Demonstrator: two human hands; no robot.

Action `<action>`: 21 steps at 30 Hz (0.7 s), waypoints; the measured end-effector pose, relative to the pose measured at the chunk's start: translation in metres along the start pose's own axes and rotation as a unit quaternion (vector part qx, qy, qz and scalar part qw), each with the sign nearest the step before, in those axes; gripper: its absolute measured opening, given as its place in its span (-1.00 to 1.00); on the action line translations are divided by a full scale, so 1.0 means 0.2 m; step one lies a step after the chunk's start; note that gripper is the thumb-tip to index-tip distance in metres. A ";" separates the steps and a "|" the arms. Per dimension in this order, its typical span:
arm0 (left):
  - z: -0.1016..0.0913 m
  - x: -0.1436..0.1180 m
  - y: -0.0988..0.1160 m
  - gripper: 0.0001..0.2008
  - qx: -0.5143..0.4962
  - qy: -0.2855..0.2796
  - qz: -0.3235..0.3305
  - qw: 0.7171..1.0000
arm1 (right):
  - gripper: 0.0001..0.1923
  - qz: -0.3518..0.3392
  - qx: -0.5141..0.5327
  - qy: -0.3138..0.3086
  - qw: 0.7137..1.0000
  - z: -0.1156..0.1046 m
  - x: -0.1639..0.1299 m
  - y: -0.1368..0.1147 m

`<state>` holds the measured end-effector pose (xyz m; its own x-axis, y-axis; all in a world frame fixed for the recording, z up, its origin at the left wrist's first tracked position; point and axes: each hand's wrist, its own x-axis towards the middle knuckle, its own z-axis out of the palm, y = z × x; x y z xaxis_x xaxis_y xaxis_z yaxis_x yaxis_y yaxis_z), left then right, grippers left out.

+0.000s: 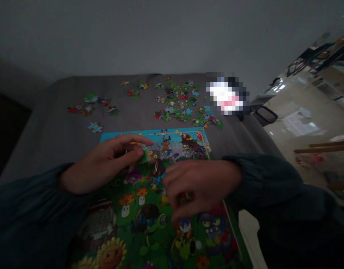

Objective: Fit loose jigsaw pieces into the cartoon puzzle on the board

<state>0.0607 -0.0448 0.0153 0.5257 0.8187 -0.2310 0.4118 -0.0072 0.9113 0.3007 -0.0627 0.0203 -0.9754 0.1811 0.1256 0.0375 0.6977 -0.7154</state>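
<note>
My left hand point(106, 158) hovers over the upper left part of a colourful cartoon jigsaw puzzle point(149, 196). Its index finger stretches forward, and a small green puzzle piece point(144, 155) shows at the thumb tip, pinched there. To the right, my right hand point(197, 186) hangs over the middle of the picture, slightly blurred. Its fingers are curled with the thumb drawn in near them; anything between the tips is hidden. Mushrooms, sunflowers and grimacing figures are printed on the puzzle, which has a light blue top edge.
Many loose puzzle pieces point(177, 99) lie beyond the puzzle on the grey cloth point(132, 116). A smaller group of pieces point(90, 104) is at the left. A pixelated object point(226, 95) stands at the back right. Beyond the table's right edge is a pale floor point(289, 130).
</note>
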 end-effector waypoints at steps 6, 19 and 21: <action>0.06 -0.02 0.02 -0.52 -0.058 -0.062 -0.063 0.994 | -0.81 0.171 0.012 0.229 0.958 -0.04 -0.01 0.05; 0.07 -0.03 0.03 -0.52 -0.079 -0.093 -0.056 0.991 | -0.77 0.147 0.086 0.213 0.962 -0.01 0.01 0.08; 0.06 -0.02 0.02 -0.54 -0.068 -0.087 -0.045 0.993 | -0.77 0.135 0.070 0.214 0.965 -0.03 0.00 0.08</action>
<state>0.0698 -0.0554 0.0165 0.6165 0.7016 -0.3574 0.3642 0.1483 0.9194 0.3019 -0.0483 0.0128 -0.7538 0.6338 0.1734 0.2184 0.4905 -0.8436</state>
